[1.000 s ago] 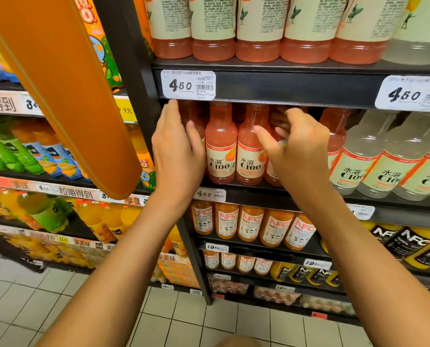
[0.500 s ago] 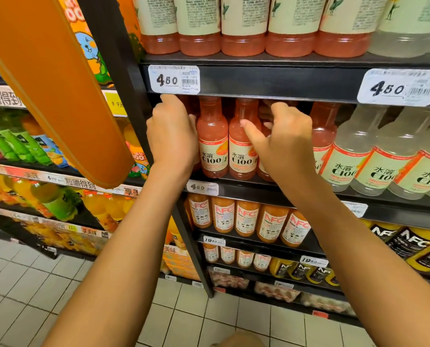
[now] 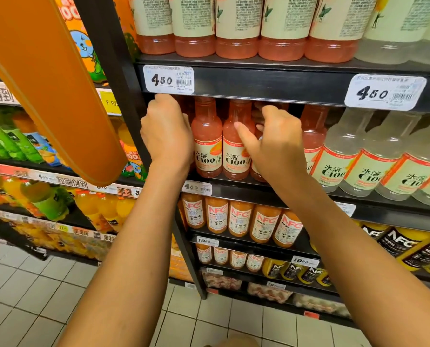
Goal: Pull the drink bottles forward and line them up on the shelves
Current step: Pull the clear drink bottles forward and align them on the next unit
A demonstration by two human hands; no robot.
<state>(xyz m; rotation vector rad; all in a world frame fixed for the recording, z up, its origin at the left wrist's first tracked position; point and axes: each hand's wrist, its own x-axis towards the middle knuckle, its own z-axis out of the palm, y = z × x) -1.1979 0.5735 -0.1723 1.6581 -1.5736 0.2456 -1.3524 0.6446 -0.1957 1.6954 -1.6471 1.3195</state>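
My two forearms reach up from six o'clock. My left hand (image 3: 167,135) curls round a pink bottle at the shelf's left end, hiding it almost wholly, so I cannot make out its label. My right hand (image 3: 275,144) has its thumb stretched toward nine o'clock, touching a labelled bottle, while its fingers hook over another pink bottle (image 3: 257,169) behind my palm; only its base shows. Between my hands stand two pink C100 bottles (image 3: 207,146), upright, caps toward twelve o'clock, labels facing me. A fifth pink one (image 3: 313,136) stands at three o'clock of my right hand, partly covered. Beyond it, four clear C100 bottles (image 3: 339,159) lean slightly, the last cut off by the edge. All sit on the middle shelf (image 3: 259,190), caps lost under the shelf (image 3: 271,85) above.
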